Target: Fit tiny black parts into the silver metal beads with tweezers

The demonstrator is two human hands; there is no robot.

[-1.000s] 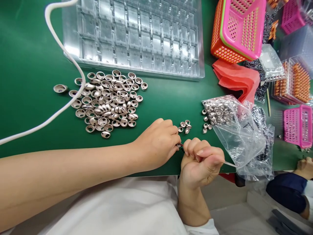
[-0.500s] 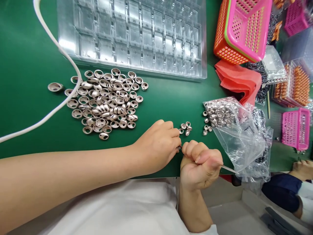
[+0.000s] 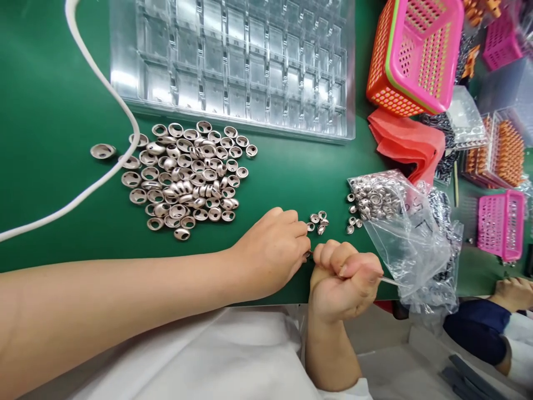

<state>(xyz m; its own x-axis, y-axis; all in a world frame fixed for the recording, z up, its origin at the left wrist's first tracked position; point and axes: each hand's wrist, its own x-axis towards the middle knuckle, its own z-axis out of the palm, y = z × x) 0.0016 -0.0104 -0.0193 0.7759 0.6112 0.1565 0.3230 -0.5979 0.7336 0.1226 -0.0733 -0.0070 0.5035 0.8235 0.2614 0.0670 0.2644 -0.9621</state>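
Observation:
My left hand [image 3: 272,253] is closed near the table's front edge. Between its fingertips a small silvery ring-like metal part [image 3: 307,254] shows, mostly hidden. Close beside it, my right hand [image 3: 347,278] is wrapped round a thin stick-like tool [image 3: 389,280]. One pale end of this tool sticks out past the thumb, and its thin other end reaches the metal part. Just beyond the fingers lies a small group of metal parts [image 3: 320,221]. Left of my hands spreads a big pile of hollow silvery metal parts [image 3: 194,178].
A clear compartment tray [image 3: 233,119] lies at the back. A white cable [image 3: 112,89] crosses the left side. At right are a plastic bag of metal parts [image 3: 377,194], red cloth [image 3: 410,139], stacked baskets [image 3: 416,61] and a pink basket [image 3: 502,225]. Another person's hand [image 3: 514,291] rests far right.
The whole view has shifted slightly, so the table things appear a little lower and mostly further right. Both hands keep their grips and stay close together.

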